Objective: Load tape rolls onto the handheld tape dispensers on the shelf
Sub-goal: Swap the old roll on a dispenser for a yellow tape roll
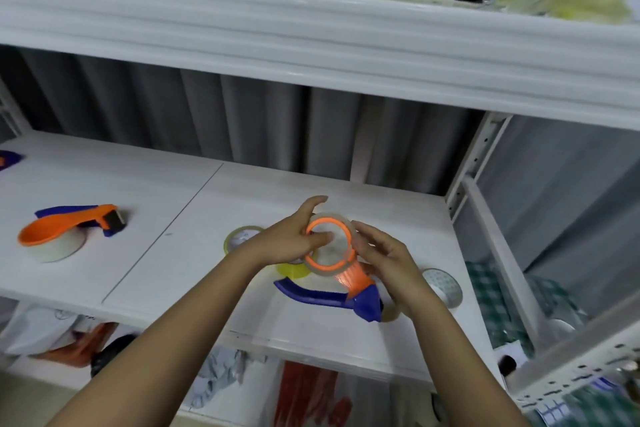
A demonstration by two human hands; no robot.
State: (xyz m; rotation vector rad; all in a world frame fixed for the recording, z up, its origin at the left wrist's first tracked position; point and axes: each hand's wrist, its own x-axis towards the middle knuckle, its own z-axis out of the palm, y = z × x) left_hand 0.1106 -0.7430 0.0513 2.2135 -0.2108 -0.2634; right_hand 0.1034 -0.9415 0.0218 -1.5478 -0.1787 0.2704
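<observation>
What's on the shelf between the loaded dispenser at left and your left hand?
One tape roll lying flat just left of the left hand; otherwise bare shelf from the loaded dispenser, per the head view.

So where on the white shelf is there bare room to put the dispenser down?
Bare board lies between the loaded dispenser at left and the left hand, across the seam; also along the back by the grey curtain. Crowded: under and right of the hands, with the yellow roll, the clear roll and the roll near the right post.
</observation>
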